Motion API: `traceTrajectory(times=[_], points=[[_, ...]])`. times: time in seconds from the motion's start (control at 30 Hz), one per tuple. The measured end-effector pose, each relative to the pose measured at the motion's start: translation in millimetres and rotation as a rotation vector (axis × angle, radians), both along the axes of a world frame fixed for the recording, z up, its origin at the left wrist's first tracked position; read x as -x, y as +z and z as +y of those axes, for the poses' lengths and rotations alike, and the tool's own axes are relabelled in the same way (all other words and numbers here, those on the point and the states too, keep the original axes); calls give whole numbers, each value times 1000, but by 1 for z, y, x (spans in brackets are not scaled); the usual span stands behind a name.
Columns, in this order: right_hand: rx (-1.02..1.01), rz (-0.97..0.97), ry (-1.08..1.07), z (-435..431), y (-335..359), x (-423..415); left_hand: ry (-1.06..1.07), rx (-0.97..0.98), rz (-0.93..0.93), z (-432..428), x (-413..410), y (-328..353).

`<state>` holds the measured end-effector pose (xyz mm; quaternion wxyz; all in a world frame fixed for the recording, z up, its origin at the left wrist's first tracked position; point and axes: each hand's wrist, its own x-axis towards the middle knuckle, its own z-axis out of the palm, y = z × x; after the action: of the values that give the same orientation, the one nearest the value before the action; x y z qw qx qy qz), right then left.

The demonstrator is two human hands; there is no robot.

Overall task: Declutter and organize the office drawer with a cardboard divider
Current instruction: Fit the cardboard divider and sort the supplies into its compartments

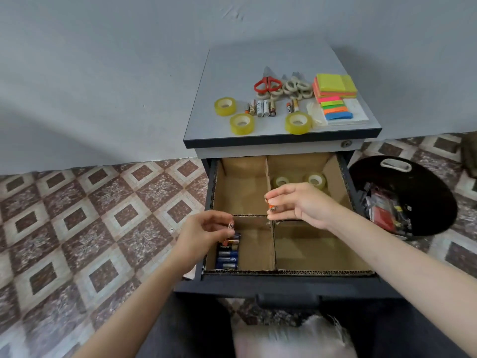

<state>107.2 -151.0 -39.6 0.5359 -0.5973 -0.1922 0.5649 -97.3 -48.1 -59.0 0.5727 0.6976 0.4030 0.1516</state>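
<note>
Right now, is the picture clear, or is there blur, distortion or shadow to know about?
Head view: the wide angle bows the wall-floor line and cabinet top; light is soft and even; the tape rolls at the back right of the drawer sit in shadow; the battery in the right hand looks soft, label unreadable.

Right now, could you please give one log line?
left hand: small battery over battery row | right hand: orange battery | drawer: open
</note>
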Motion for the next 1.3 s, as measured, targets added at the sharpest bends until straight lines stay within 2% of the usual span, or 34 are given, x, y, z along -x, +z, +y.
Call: traceTrajectory(times=[0.27, 0.33, 0.4, 0.53, 0.8, 1.3], points=[[38, -4, 20, 12, -25, -7, -615, -806, 616, 6, -27, -36], [35, 20, 25, 14, -31, -10, -711, -1009, 750, 4, -30, -41], [21, 67, 25, 15, -35, -14, -760, -1102, 813, 5, -37, -43], [-16, 160, 42, 16, -38, -18, -766, -1093, 1018, 5, -48, -50], [-51, 191, 100, 13, -49, -22, -650, -1034, 974, 13, -50, -59], [-92, 219, 103, 6, -57, -22, -683, -982, 1117, 9, -52, -59]])
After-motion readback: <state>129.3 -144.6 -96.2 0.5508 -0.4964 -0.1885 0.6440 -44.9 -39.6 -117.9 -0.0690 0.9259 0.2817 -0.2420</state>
